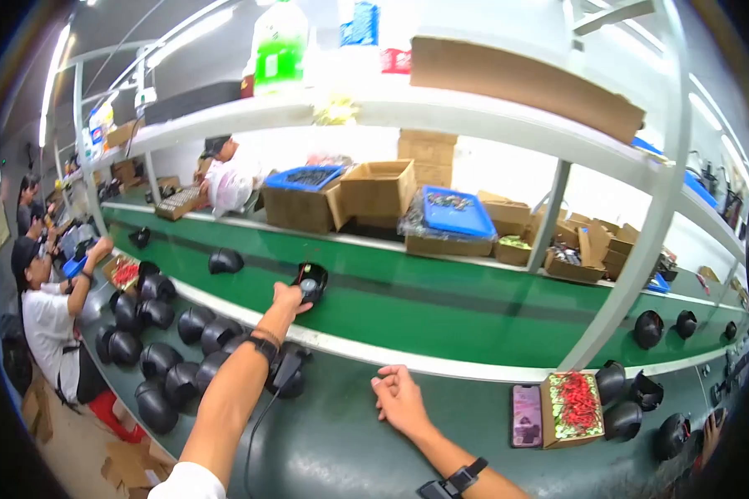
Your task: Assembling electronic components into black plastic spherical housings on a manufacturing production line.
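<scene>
A worker's left hand (290,299), fingers partly closed, grips the near edge of a rounded, hollow black plastic shell (314,279) over the glossy green belt (408,299), probably because its rim is handiest. The hollow faces the wearer; no long axis is clear. The right hand (401,399), loosely curled, looks empty. Clustered black shells (158,360) lie left of the left hand, seemingly for easy reach.

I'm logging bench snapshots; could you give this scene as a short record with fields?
Left hand: at a black shell over the green belt; firmness of grip unclear
Right hand: loosely curled over the bench, nothing visible in it
Bench left: cluster of black shells
Bench right: phone beside a cardboard box of red pieces
Beyond belt: blue tray
</scene>
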Motion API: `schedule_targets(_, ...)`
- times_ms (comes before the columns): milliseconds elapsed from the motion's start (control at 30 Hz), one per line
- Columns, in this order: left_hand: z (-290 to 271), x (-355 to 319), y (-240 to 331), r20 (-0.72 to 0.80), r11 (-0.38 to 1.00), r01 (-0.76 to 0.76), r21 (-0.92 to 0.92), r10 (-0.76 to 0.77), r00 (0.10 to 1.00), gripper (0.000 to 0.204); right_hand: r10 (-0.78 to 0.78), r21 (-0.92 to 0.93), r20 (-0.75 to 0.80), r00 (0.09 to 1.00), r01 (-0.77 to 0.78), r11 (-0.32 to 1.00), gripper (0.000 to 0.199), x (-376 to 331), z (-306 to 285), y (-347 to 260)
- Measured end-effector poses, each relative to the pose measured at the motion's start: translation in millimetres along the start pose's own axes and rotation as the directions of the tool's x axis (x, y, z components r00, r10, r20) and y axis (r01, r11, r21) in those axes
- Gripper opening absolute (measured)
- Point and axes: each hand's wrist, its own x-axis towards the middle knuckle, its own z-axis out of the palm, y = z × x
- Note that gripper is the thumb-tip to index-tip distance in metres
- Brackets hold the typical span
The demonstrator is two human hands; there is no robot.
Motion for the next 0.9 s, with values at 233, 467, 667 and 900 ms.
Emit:
schedule_targets(233,33,-226,-19,0.393,0.965,-0.263,-0.009,0.246,0.886,0.068,-0.098,0.130,-0.274,0.957,0.137,0.982,0.113,-11,10,-12)
schedule_targets(467,-11,-353,-28,0.628,0.890,-0.455,0.001,0.354,0.693,0.082,-0.251,-0.068,-0.358,0.899,0.243,0.968,0.117,-34,18,-49)
schedule_targets(667,-24,-345,15,0.592,0.526,-0.817,0.236,0.589,0.550,0.097,-0.293,-0.311,-0.312,0.904,0.194,0.930,0.108,-51,28,-53)
schedule_targets(900,-29,-351,-7,0.638,0.472,-0.856,0.212,0.596,0.487,0.016,-0.293,-0.301,-0.251,0.923,0.213,0.930,0.108,-50,32,-41)
